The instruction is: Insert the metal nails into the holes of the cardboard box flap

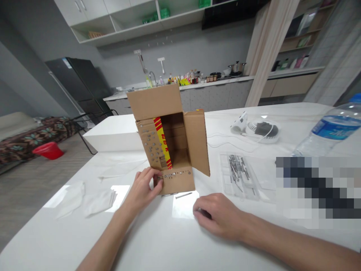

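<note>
An open cardboard box (172, 139) lies on its side on the white table (169, 241), its flaps spread and studded with several metal screws. My left hand (145, 186) pinches the lower flap's left corner. My right hand (218, 216) rests on the table in front of the box, fingers curled over a small dark thing that I cannot make out. A loose nail (183, 195) lies just below the flap. To the right lies a clear plastic tray (239, 175) with several nails in it.
A water bottle (329, 130) lies at the far right. A white plug with a clear dish (261, 130) sits behind the tray. A white box (114, 137) stands behind the cardboard box. Tissues (93, 199) lie at the left.
</note>
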`<state>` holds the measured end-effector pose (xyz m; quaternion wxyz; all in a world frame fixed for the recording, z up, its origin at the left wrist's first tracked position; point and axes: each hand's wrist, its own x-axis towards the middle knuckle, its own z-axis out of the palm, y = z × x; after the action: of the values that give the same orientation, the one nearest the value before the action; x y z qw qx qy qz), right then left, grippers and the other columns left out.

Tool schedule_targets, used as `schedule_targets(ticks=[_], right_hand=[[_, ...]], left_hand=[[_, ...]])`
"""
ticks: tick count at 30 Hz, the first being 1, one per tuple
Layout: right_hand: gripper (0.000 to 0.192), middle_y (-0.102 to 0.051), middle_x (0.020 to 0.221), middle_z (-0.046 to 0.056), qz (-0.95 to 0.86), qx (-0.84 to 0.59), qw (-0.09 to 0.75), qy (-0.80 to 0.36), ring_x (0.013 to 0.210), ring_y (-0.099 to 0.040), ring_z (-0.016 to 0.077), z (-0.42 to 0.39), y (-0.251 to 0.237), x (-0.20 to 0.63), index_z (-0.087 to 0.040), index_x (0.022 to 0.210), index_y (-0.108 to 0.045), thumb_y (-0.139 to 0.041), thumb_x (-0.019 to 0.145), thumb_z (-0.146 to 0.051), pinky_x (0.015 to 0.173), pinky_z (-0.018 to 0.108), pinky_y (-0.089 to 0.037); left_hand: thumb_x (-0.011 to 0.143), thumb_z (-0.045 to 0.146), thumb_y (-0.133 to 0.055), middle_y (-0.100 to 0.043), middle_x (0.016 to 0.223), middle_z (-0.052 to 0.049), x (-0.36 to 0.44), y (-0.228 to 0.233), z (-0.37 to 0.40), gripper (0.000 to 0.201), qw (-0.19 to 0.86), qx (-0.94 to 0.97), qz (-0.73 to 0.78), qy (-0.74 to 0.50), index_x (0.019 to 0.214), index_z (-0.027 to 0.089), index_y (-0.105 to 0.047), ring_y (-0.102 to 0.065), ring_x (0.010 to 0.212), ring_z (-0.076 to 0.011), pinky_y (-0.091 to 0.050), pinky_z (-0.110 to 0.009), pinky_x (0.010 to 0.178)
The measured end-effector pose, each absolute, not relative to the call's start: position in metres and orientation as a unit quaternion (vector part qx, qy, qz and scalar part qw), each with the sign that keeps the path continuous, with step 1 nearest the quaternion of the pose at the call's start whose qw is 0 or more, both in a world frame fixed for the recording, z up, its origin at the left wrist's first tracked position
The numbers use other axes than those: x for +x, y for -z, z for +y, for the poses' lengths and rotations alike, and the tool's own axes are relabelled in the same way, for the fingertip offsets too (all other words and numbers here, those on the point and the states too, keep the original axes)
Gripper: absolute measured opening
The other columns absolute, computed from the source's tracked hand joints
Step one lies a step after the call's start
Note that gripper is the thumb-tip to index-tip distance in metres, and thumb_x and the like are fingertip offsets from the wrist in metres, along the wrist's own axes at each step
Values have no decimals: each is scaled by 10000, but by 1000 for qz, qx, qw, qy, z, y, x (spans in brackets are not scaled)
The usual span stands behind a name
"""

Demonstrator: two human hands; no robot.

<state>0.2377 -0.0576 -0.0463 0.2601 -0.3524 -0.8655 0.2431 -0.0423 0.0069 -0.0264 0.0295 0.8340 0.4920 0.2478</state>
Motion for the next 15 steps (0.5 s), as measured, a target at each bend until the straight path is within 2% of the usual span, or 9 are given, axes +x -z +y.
schedule_targets(ticks=[15], right_hand=[[150,-636,695,0,-872,-355,246,-231,593,-502,124,-57,44,238,-185,789,-626,-494,857,-164,588,244,-340]], left_hand=[[935,296,-539,-631,865,-22,-25,18,-6,90,-2,882,413,-227,939,219,-585,-601,820,-195,-385,-347,760]])
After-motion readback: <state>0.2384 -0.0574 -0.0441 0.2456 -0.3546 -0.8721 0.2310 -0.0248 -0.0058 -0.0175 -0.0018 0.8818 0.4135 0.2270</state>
